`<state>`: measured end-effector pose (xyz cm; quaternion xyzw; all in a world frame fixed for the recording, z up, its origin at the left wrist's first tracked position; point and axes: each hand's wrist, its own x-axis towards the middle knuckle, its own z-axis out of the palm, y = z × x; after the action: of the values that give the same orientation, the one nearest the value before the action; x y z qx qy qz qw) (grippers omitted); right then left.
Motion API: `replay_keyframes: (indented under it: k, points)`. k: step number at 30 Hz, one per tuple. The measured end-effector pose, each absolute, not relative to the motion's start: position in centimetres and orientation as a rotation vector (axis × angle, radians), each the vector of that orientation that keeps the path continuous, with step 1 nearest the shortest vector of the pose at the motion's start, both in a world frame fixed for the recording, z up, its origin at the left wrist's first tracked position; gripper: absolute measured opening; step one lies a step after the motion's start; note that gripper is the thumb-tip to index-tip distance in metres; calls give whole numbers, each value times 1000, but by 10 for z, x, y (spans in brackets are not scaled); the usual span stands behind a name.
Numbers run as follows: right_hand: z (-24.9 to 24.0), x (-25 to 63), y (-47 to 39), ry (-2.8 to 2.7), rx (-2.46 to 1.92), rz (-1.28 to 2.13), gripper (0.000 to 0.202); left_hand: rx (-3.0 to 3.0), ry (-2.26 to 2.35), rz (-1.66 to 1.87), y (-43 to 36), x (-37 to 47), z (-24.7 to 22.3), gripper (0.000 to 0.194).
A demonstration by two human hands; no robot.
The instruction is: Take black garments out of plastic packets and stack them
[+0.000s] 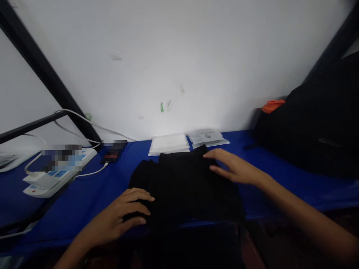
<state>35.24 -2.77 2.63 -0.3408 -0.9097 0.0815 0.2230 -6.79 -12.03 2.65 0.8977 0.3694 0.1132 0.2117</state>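
Observation:
A black cloth garment lies spread on the blue surface in front of me, its kind hard to make out in the dim light. On its left edge rests my left hand, fingers apart and lightly bent. My right hand reaches over the upper right part of the garment, fingers stretched out and touching or just above the cloth. Neither hand grips anything. The garment's lower edge merges into the dark area at the front.
Two flat packets, a white one and a clear plastic one, lie against the wall. At left are a white power strip, cables and a phone-like dark device. A large black bag with an orange item stands right.

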Motion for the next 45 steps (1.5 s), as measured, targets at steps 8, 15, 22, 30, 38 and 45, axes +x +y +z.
replay_keyframes:
  k: [8,15,22,30,38,45]
  points:
    - [20,351,-116,-2588,-1119,460,42,2322,980,471,-116,-72,29,7]
    - [32,352,-101,-2596,-1102,630,13,2334,1124,616,-99,-63,49,16]
    - [48,353,-21,-2568,-1194,447,13,2685,1470,619,-39,-48,53,20]
    - [28,321,59,-2581,-1237,-134,21,2708,1491,369,29,-19,26,39]
    - [36,341,41,-2349,-941,320,8,2624,1269,808,12,-19,34,15]
    - [59,350,23,-2190,-761,1287,27,2233,886,443,1,-50,75,25]
